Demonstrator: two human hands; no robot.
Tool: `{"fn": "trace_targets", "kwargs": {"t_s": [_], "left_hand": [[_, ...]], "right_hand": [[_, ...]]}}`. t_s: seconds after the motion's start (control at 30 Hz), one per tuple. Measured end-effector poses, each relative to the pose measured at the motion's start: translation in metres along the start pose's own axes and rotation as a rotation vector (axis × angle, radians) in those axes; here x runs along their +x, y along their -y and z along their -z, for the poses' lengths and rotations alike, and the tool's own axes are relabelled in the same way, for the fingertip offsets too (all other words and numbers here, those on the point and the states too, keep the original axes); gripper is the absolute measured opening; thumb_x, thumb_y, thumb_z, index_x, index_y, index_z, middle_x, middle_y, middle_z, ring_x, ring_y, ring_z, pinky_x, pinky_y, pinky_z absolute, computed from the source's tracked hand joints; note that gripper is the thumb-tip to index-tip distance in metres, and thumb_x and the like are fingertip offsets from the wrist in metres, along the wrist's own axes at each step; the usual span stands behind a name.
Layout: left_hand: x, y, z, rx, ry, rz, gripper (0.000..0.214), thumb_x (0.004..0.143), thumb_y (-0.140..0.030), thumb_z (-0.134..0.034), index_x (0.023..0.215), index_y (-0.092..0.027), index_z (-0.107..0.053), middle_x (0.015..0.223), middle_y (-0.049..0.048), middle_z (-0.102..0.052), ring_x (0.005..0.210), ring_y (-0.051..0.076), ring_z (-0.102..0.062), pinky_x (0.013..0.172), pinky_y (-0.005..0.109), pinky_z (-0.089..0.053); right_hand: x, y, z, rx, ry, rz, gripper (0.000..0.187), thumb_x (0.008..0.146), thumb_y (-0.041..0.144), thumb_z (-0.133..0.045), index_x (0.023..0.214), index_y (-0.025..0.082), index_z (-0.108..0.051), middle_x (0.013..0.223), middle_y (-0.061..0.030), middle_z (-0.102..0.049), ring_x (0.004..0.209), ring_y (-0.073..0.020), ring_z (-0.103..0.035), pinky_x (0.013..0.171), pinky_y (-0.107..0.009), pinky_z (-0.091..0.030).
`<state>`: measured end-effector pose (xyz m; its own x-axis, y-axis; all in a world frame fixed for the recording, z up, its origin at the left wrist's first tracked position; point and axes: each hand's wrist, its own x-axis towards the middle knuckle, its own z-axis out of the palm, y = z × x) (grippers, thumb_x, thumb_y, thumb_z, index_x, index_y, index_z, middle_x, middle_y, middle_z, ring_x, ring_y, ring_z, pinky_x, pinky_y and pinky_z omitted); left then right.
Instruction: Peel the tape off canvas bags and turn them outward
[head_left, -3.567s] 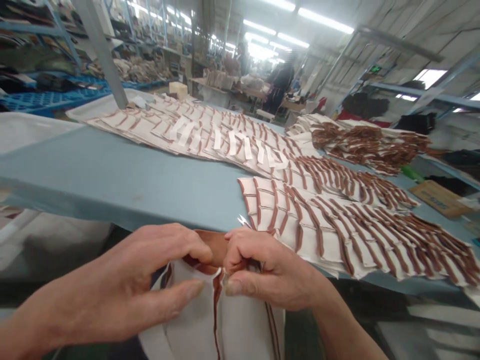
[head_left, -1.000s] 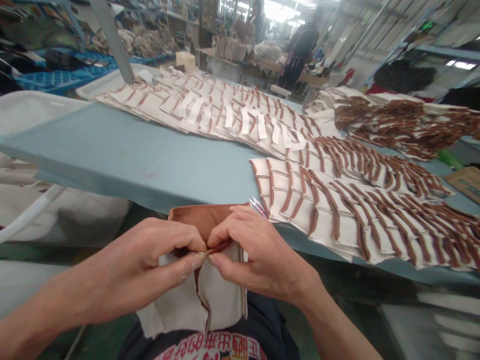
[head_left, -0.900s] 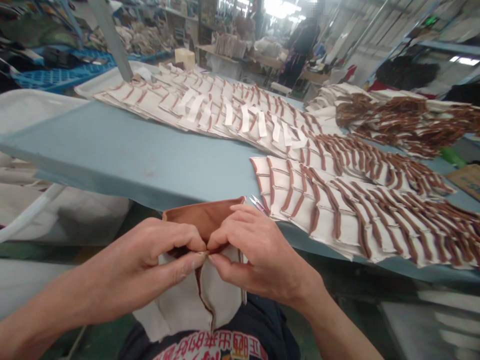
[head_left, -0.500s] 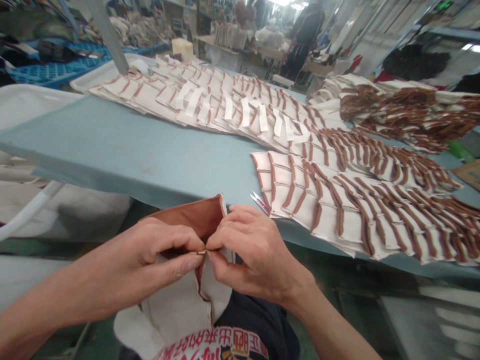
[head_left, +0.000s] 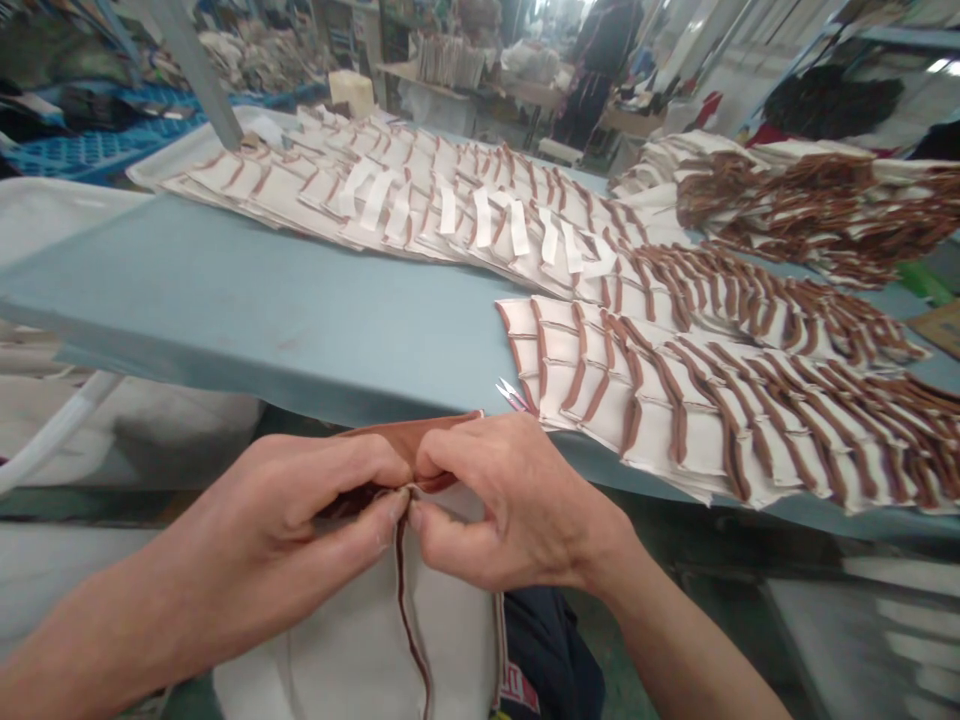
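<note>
Both my hands pinch one cream fabric piece with brown trim (head_left: 442, 640) just below the near table edge. My left hand (head_left: 285, 540) grips its top edge between thumb and forefinger. My right hand (head_left: 510, 500) pinches the same brown edge (head_left: 397, 440) right beside it, fingertips almost touching. A brown seam runs down the middle of the cloth. Small thread snips (head_left: 508, 396) poke out above my right hand; I cannot tell whether the hand holds them.
The blue-grey table (head_left: 262, 310) carries long overlapping rows of cream pieces with brown trim (head_left: 712, 410), and a heap at the back right (head_left: 810, 200). White bins stand at the left (head_left: 52, 210). A person in dark clothes (head_left: 600, 50) stands far behind.
The brown flap that stood up between my hands has folded down flat, and the cloth hangs further over my lap. My pinching fingers have stayed together at the same spot.
</note>
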<state>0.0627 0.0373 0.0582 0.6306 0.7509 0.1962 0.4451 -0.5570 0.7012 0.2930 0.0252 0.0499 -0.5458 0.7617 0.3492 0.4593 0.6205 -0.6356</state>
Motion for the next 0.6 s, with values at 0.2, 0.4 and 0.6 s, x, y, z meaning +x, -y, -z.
{"fn": "trace_targets", "kwargs": {"t_s": [0.2,0.4,0.6], "left_hand": [[0.006,0.007,0.000,-0.041,0.046,-0.083,0.020,0.102,-0.019,-0.063,0.087,-0.023,-0.075,0.071,-0.0087,-0.076,0.057,0.006,-0.067,0.056,0.014,-0.044],[0.008,0.013,0.003,-0.041,0.143,-0.101,0.019,0.104,-0.017,-0.062,0.103,-0.026,-0.079,0.078,-0.0100,-0.080,0.062,0.006,-0.072,0.061,0.014,-0.045],[0.011,0.007,0.006,0.030,0.166,-0.120,0.026,0.098,-0.013,-0.053,0.103,-0.024,-0.075,0.074,-0.0100,-0.075,0.056,0.006,-0.066,0.058,0.016,-0.041]], "right_hand": [[-0.002,-0.010,-0.005,0.205,0.072,-0.133,0.019,0.083,0.024,-0.062,0.073,0.025,-0.046,0.065,0.0073,-0.048,0.059,-0.0117,-0.042,0.062,-0.028,-0.031],[-0.003,-0.017,-0.008,0.332,0.118,-0.266,0.018,0.082,0.023,-0.064,0.072,0.024,-0.049,0.068,0.0077,-0.048,0.063,-0.0111,-0.043,0.062,-0.027,-0.032],[-0.001,-0.013,-0.004,0.298,0.126,-0.276,0.025,0.080,0.021,-0.063,0.070,0.025,-0.041,0.067,0.0078,-0.042,0.063,-0.0117,-0.040,0.062,-0.029,-0.028]]}}
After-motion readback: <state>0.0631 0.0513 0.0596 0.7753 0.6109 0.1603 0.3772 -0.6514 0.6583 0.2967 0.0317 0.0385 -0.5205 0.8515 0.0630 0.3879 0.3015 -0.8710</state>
